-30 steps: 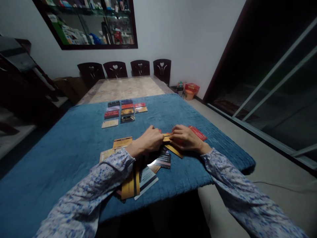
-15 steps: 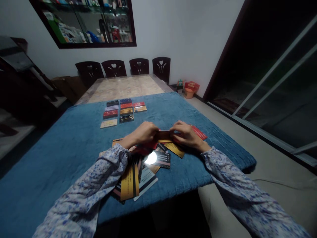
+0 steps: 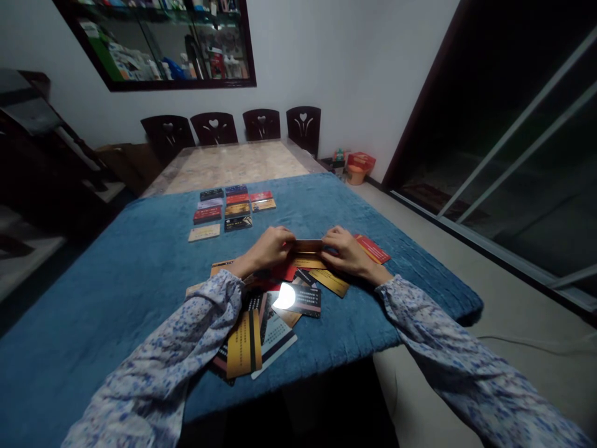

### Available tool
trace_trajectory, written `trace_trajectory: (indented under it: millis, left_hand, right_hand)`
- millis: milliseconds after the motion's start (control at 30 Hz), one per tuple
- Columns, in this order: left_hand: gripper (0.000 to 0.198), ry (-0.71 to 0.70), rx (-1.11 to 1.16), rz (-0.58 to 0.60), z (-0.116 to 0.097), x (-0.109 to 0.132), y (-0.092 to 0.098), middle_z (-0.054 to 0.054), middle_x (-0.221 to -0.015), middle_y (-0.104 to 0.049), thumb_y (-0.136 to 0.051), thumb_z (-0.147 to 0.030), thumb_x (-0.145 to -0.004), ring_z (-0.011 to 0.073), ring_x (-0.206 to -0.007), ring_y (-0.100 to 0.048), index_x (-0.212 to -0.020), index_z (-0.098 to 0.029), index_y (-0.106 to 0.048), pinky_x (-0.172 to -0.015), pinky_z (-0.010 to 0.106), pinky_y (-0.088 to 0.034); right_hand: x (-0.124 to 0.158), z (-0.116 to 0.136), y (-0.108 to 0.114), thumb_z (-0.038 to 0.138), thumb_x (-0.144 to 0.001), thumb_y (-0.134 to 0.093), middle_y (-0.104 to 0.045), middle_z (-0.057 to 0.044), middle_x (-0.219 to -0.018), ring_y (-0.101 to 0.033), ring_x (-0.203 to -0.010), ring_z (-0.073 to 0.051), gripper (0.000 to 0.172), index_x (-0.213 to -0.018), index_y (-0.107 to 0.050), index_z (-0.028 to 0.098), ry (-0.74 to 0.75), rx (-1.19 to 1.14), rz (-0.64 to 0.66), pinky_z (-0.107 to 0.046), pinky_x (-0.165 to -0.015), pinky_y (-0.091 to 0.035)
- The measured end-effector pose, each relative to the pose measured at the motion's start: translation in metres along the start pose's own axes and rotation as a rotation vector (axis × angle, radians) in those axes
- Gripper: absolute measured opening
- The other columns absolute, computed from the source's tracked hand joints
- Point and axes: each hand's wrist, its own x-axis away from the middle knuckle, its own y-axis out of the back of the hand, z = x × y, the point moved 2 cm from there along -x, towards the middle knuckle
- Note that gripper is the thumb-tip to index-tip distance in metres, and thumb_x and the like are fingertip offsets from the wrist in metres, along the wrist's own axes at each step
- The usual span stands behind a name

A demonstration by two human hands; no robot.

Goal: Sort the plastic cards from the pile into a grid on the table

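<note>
Card [image 3: 308, 245], brown-faced and held upright above the loose pile, spans the gap between the left hand [image 3: 272, 249] and the right hand [image 3: 347, 252], with fingers closed on either end; whether it is one card or several pressed together, I cannot tell. To square it well, I would keep the pressure light and even from both ends, let the lower edge tap flat against the cloth [image 3: 140, 267], and avoid bending the middle. Counting now: two hands, four chairs at the far end of the table [image 3: 242, 160], and ten sorted cards or stacks [image 3: 238, 223] beyond the left hand, in columns of four, four and two. One red card [image 3: 373, 249] lies just beside the right hand. The loose pile [image 3: 245, 344] overlaps too much for a sure count, though two yellow cards [image 3: 329, 281] show just below the held one.
</note>
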Motion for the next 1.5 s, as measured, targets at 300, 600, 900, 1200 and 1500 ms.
trace_trajectory:
  millis: [300, 600, 900, 1200, 1500]
  left_hand:
    - [0.02, 0.026, 0.123, -0.068, 0.005, 0.002, -0.002, 0.009, -0.103, -0.078, -0.062, -0.012, -0.084, 0.0205, -0.095, -0.072, -0.095, -0.015, -0.079, -0.087, 0.032, -0.057]
    - [0.021, 0.044, 0.106, -0.143, 0.015, 0.0, 0.003, 0.009, -0.101, -0.079, -0.061, -0.012, -0.086, 0.0198, -0.095, -0.073, -0.094, -0.016, -0.08, -0.088, 0.031, -0.058]
    - [0.022, 0.054, 0.108, -0.257, 0.014, 0.001, 0.015, 0.007, -0.103, -0.08, -0.06, -0.013, -0.086, 0.0195, -0.097, -0.074, -0.097, -0.018, -0.078, -0.093, 0.032, -0.057]
    - [0.014, 0.117, 0.076, -0.249, 0.021, 0.0, 0.006, 0.005, -0.091, -0.079, -0.063, -0.013, -0.086, 0.0193, -0.085, -0.071, -0.09, -0.017, -0.076, -0.083, 0.031, -0.056]
    - [0.012, 0.153, 0.111, -0.212, 0.024, 0.003, -0.006, 0.004, -0.089, -0.075, -0.06, -0.016, -0.085, 0.0188, -0.083, -0.068, -0.09, -0.017, -0.07, -0.081, 0.031, -0.054]
  right_hand:
    - [-0.007, 0.001, 0.006, 0.024, -0.094, -0.057, -0.071, -0.009, -0.094, -0.06, -0.094, -0.025, 0.013, -0.096, -0.069, 0.021, -0.066, -0.083, -0.137, -0.041, -0.085, -0.05]
    - [-0.041, 0.008, 0.009, 0.03, -0.098, -0.055, -0.071, -0.01, -0.098, -0.062, -0.093, -0.025, 0.017, -0.105, -0.068, 0.021, -0.056, -0.017, -0.193, -0.039, -0.086, -0.047]
    - [-0.065, 0.014, -0.005, 0.036, -0.101, -0.058, -0.073, -0.007, -0.089, -0.054, -0.094, -0.024, 0.019, -0.1, -0.074, 0.024, 0.061, 0.177, -0.174, -0.04, -0.089, -0.037]
    - [-0.069, 0.018, -0.024, 0.034, -0.101, -0.06, -0.073, -0.007, -0.086, -0.052, -0.092, -0.023, 0.021, -0.098, -0.076, 0.022, 0.096, 0.186, -0.117, -0.037, -0.087, -0.033]
    - [-0.066, 0.015, -0.033, 0.029, -0.1, -0.058, -0.077, -0.007, -0.086, -0.052, -0.089, -0.023, 0.019, -0.099, -0.076, 0.021, 0.06, 0.208, -0.1, -0.036, -0.083, -0.032]
